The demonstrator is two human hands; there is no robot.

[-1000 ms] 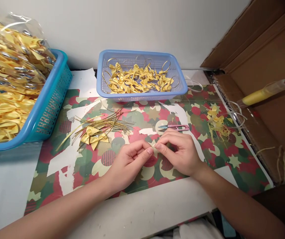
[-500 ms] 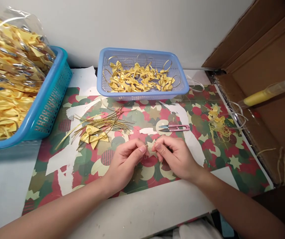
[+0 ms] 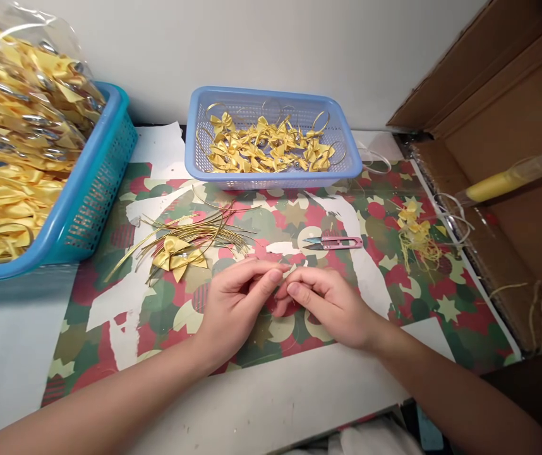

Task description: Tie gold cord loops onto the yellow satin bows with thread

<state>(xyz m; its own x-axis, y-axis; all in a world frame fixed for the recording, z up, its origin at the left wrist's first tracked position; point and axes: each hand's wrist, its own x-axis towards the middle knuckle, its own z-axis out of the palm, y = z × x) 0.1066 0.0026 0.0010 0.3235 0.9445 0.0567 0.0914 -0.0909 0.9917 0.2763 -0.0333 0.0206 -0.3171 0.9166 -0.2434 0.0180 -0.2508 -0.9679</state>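
Note:
My left hand (image 3: 235, 303) is closed in a pinch, thumb against forefinger, over the middle of the patterned sheet. Facing it, my right hand (image 3: 335, 306) pinches too, and the fingertips of both hands nearly meet. A thin gold cord is between the fingertips, mostly hidden by them now. Left of my hands lies a loose bundle of gold cords (image 3: 214, 230), with a yellow ribbon bow (image 3: 179, 256) at its near side. Pink-handled thread snips (image 3: 342, 242) rest just beyond my right hand, blades pointing left.
A blue basket (image 3: 273, 182) of yellow bows with gold loops stands at the back. On the left, a larger blue basket (image 3: 103, 180) holds bows and a clear bag of more. Yellow scraps (image 3: 417, 237) lie at right, near a cardboard box (image 3: 498, 95) and a yellow-filled tube (image 3: 512, 180).
My hands have come closer together, and the fingertips that were slightly apart now almost touch. The cord ends that showed at the fingertips are now covered.

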